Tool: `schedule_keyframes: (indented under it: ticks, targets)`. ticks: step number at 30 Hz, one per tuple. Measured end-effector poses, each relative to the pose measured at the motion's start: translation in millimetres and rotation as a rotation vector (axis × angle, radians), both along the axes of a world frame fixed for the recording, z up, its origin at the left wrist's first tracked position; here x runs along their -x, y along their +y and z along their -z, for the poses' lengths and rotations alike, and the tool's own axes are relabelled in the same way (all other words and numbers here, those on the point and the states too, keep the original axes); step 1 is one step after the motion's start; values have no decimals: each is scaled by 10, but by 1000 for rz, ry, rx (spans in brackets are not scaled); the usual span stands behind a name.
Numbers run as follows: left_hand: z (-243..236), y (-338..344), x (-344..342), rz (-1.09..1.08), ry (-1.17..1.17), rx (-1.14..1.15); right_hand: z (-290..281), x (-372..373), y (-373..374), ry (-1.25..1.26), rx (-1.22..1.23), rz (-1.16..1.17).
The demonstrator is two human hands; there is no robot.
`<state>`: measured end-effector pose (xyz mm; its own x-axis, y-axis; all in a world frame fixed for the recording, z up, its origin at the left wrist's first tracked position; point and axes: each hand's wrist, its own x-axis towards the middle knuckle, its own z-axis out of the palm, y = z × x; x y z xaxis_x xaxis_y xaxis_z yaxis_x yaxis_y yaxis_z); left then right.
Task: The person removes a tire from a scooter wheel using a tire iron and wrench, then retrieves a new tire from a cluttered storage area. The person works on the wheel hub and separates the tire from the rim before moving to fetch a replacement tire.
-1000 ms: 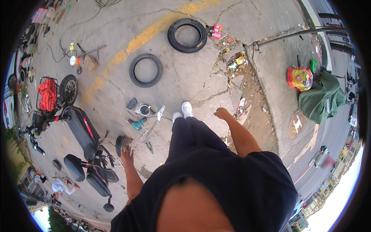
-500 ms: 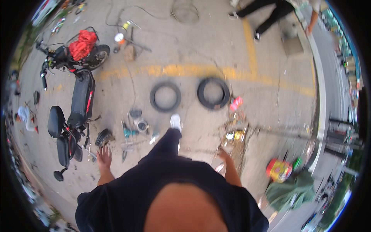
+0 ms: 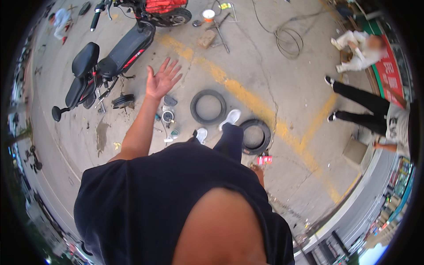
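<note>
My left hand (image 3: 163, 80) is raised palm up over the ground, fingers spread, holding nothing. Below it lie a dark pad-like piece (image 3: 170, 100) and a round metal part (image 3: 168, 116). To its left stands a black electric scooter (image 3: 126, 49) with a wheel (image 3: 123, 101) low at its side. Only part of my right hand (image 3: 256, 169) shows beside my leg, its fingers too hidden to read. Closest to it is a small red packet (image 3: 264, 160). Two tyres lie flat ahead of my feet, a left tyre (image 3: 193, 107) and a right tyre (image 3: 266, 134).
A brown block (image 3: 206, 39), a cross-shaped wrench (image 3: 222, 36) and a white-and-orange tub (image 3: 208, 16) lie far ahead. A coiled hose (image 3: 289, 42) rests beyond them. On the right, one person (image 3: 364, 108) stands by a cardboard box (image 3: 356, 151); another (image 3: 360, 51) sits.
My view has swung to the right and I have stepped closer to the tyres. My left hand has lifted and reached forward. My right hand is now mostly hidden by my body.
</note>
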<state>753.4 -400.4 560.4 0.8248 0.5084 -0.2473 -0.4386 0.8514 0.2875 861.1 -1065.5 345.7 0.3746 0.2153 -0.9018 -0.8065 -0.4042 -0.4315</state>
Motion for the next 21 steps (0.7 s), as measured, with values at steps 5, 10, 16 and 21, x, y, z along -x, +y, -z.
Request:
schedule_keyframes:
  ticks: [5,10,16,21]
  targets:
    - [955,568,-476,252,620,-216,11,-1157,497,-7,131,-374]
    - [857,9,-1177,564,1994,-1021,-658,-2816,851,-112,207,-379]
    - [1223,131,-883,645,2094,-839,-1086,-4425,1539,-230,130,-391]
    - [1146,-182,-770,251,1664,-360,-1070,-5573,1772,-167,-107,-15]
